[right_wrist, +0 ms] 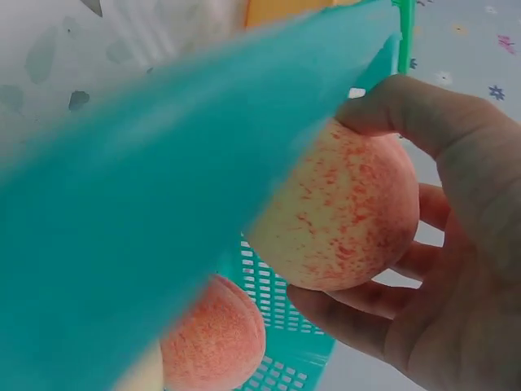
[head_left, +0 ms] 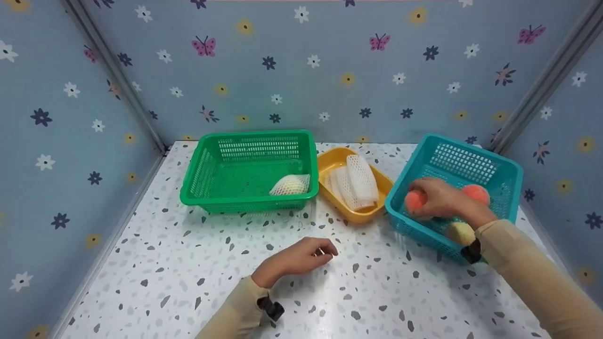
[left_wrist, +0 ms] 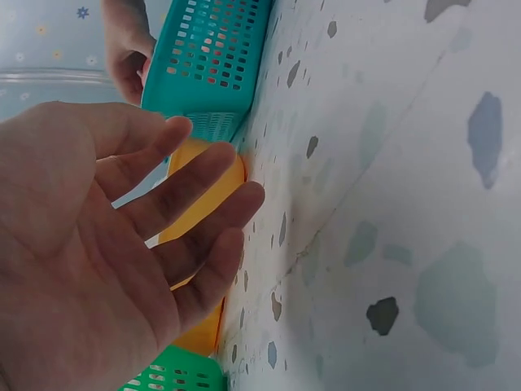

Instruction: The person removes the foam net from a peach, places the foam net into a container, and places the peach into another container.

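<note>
My right hand (head_left: 438, 197) grips a red and yellow peach (right_wrist: 350, 212) inside the teal basket (head_left: 511, 188), thumb on one side and fingers curled round the other. Another peach (head_left: 476, 194) lies behind that hand, and a yellowish fruit (head_left: 460, 233) sits by the basket's near wall. Over the speckled table my left hand (head_left: 301, 256) hovers with relaxed, slightly bent fingers and nothing in them; the left wrist view shows its bare palm (left_wrist: 89, 269).
A green basket (head_left: 254, 202) stands at the left with one fruit (head_left: 289, 185) in a white foam net. Between the baskets, an orange tray (head_left: 360, 216) holds several white foam nets (head_left: 362, 179). Patterned walls (head_left: 301, 70) enclose the table (head_left: 188, 268) at back and sides.
</note>
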Available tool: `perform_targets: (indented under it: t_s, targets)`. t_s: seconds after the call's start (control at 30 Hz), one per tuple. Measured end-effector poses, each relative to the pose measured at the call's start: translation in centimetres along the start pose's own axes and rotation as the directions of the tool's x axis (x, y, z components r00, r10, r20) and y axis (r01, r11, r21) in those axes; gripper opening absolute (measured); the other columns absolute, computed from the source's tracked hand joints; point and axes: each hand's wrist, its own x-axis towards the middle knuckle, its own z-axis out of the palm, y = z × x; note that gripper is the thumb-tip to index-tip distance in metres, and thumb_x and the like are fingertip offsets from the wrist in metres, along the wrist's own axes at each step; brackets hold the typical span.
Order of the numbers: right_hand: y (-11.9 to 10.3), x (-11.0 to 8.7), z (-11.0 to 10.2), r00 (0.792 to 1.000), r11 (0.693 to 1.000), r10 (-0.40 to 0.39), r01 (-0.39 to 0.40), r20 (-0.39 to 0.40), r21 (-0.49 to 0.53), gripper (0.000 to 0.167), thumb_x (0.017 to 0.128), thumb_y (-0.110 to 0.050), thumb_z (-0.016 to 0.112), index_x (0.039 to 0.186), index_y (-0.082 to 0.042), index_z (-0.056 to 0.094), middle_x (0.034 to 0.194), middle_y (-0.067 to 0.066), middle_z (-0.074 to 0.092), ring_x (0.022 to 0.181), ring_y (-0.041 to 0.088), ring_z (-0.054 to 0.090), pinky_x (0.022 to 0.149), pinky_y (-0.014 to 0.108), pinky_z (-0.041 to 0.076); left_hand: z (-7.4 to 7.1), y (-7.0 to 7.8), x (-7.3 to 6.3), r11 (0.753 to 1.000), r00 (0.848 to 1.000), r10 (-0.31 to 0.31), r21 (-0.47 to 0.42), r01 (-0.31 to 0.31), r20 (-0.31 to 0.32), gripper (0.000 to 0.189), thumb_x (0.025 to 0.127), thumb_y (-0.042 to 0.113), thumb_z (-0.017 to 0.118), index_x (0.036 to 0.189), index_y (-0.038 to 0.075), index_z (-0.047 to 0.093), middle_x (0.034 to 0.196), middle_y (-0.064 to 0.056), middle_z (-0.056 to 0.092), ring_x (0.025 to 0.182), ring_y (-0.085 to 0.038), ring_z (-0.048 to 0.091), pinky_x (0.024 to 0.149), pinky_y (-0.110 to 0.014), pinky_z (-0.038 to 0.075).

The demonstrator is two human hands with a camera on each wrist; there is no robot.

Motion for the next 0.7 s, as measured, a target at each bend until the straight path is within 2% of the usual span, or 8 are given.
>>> perform_targets:
  t_s: [0.23,0.47,0.7]
  targets:
    - [0.4,1.0,-0.7,0.998,1.0,0.0,0.0,0.059,-0.005,0.053,0.078,-0.021,0.078,0.126,-0.01,0.058,0.116,0.01,0.058,0.1,0.029,0.051,0.079,0.044,0.049,0.1,-0.1,0.0,1.0,1.0,-0.025,-0.008,0.025,0.019,0.019,0.098,0.016,0.056,0.114,0.012,0.066,0.104,0.005,0.065,0.094,-0.007,0.059,0.083,-0.026,0.048]
    - [0.9,1.9,-0.1,0.992,0.999,0.017,-0.011,0.125,-0.048,0.055,0.078,-0.019,0.078,0.127,-0.008,0.057,0.116,0.011,0.057,0.098,0.03,0.051,0.077,0.042,0.049,0.3,-0.1,0.1,0.999,0.999,-0.036,-0.017,0.036,0.023,0.019,0.098,0.018,0.056,0.114,0.014,0.066,0.103,0.008,0.064,0.093,-0.007,0.059,0.082,-0.026,0.048]
    - [1.2,2.2,-0.1,0.989,0.999,0.032,-0.026,0.144,-0.04,0.057,0.079,-0.019,0.078,0.129,-0.007,0.056,0.117,0.012,0.057,0.1,0.031,0.051,0.078,0.044,0.051,0.3,0.1,0.4,0.998,0.998,-0.052,-0.02,0.053,0.035,0.019,0.098,0.018,0.056,0.114,0.014,0.066,0.101,0.009,0.064,0.092,-0.007,0.059,0.081,-0.026,0.048]
